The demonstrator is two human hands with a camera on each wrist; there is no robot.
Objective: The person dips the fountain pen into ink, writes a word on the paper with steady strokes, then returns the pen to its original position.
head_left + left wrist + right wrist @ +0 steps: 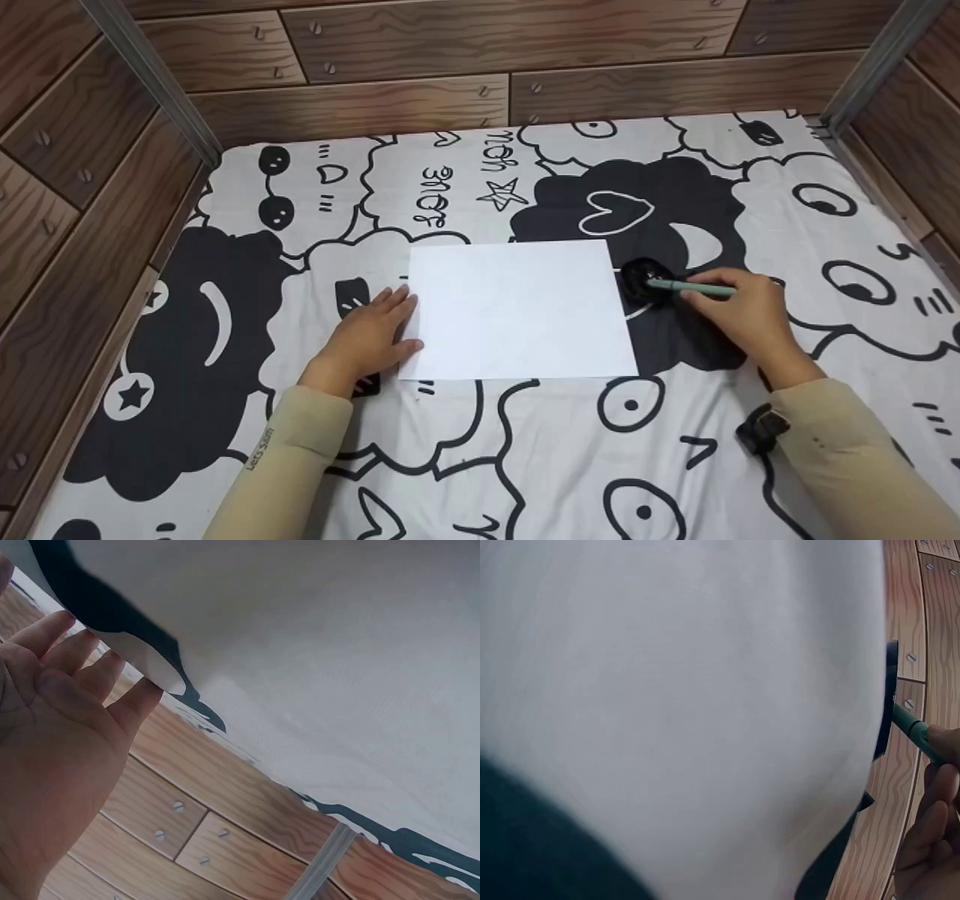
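A blank white sheet of paper (517, 311) lies flat on the patterned cloth. My left hand (367, 334) rests at its left edge, fingers spread and fairly straight, with the fingertips and thumb touching or very near that edge. To the right of the paper, my right hand (750, 311) pinches a slim green pen (705, 288) between thumb and fingers. The pen's far end meets a small, glossy black round object (643, 280), possibly a dish; its contents cannot be made out. In the right wrist view the green pen (911, 727) shows beside the curled fingers (934, 821).
The black-and-white cartoon cloth (555, 450) covers the surface, with some creases. Wood-patterned walls (420, 45) and grey corner posts (150, 75) bound the far side. A black strapped device (763, 429) with a cable sits at the right wrist.
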